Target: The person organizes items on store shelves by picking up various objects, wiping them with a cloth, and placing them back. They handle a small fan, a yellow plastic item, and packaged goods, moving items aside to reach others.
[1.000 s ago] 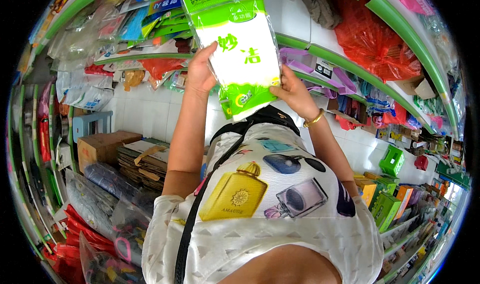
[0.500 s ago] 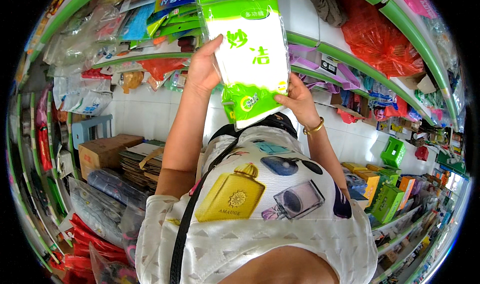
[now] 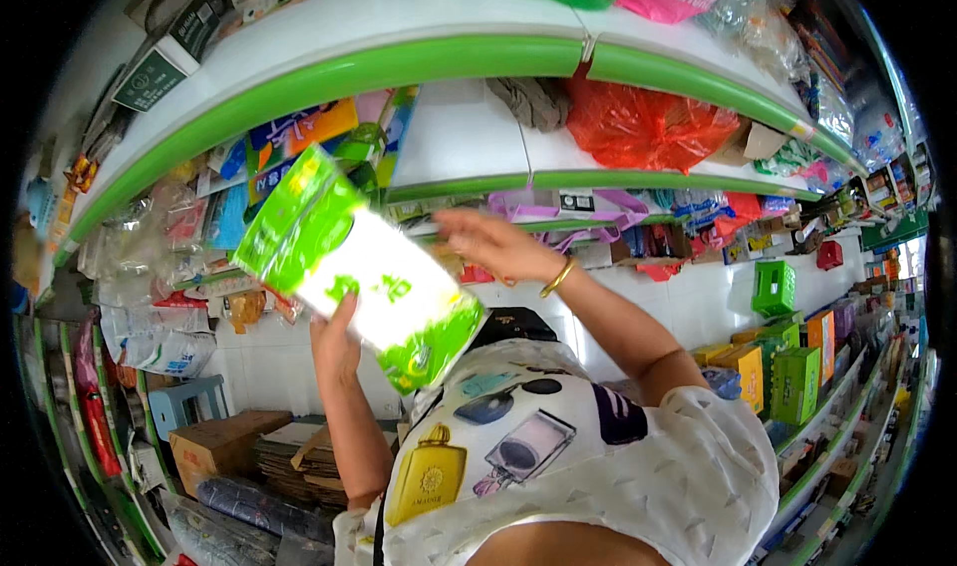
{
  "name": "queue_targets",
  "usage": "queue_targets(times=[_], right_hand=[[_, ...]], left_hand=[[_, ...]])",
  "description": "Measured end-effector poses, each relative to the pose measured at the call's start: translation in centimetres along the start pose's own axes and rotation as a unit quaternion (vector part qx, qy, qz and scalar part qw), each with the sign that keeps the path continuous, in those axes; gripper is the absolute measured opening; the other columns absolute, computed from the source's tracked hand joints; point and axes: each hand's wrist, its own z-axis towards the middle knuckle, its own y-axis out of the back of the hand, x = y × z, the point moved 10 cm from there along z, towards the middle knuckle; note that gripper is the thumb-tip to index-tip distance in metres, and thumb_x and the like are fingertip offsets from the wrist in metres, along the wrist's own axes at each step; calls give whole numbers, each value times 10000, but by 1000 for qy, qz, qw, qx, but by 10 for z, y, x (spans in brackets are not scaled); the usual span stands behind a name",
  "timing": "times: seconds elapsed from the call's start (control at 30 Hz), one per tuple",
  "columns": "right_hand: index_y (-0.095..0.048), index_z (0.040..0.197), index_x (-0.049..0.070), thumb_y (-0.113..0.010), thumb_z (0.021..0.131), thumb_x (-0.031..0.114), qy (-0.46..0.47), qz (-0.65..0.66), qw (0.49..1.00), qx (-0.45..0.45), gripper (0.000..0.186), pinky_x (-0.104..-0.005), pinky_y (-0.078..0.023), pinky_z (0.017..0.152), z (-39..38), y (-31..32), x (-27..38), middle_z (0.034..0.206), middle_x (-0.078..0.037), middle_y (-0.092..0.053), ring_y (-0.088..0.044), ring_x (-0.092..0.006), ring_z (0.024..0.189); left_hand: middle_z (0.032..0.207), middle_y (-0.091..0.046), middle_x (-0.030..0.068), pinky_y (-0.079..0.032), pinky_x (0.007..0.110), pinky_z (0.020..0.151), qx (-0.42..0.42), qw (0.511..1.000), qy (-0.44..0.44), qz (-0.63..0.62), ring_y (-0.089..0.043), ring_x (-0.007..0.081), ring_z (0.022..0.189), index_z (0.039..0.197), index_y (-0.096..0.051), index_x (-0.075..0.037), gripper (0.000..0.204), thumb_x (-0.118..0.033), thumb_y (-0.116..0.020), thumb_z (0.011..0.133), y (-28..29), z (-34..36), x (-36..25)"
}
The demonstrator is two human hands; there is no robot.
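Shop aisle with green-edged white shelves (image 3: 469, 62).
The left hand (image 3: 336, 342) grips a tilted green-and-white packet (image 3: 359, 262) below the shelf; the right hand (image 3: 493, 247) is open, just beside it, over cardboard boxes (image 3: 214, 446).

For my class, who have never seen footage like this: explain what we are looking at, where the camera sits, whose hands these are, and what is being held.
The picture comes from a wide fisheye camera worn on a person's head, looking down, so straight shelf edges bend. No machine is involved: the two bare arms belong to the wearer, in a shop aisle. The left hand grips a green and white packet, tilted, from below. The right hand, with a gold bangle at the wrist, is open and reaches toward the green-edged shelf, apart from the packet. An orange plastic bag lies on that shelf. Cardboard boxes and a blue stool stand on the floor lower left.
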Motion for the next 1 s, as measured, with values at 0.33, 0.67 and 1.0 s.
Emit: queue_targets(times=[0.33,0.67,1.0], right_hand=[[-294,1311,-28,-649,673,460,-171,-726,635,-202,877,-446,-361,965,107,212,-5,1278,-269,-381,-371,-401,1189],[-313,1314,16,-621,711,365,14,-844,504,-182,761,-427,-388,948,136,161,32,1272,-234,-413,-393,-372,1193],[-523,1129,15,-514,833,306,-15,-776,630,22,416,-409,-432,854,247,165,-45,1039,-216,-577,-558,-350,967]], left_hand=[[1076,-536,168,-472,417,779,-231,965,-55,-111,-565,264,911,1146,-460,65,452,-81,-662,769,128,-78,25],[1150,-511,154,-436,413,858,-294,929,-64,-217,-520,266,1013,1230,-422,38,499,-117,-622,800,173,-108,129],[1150,-511,163,-449,422,853,-290,917,-76,-263,-528,275,1010,1226,-416,51,503,-127,-615,801,176,-111,124]])
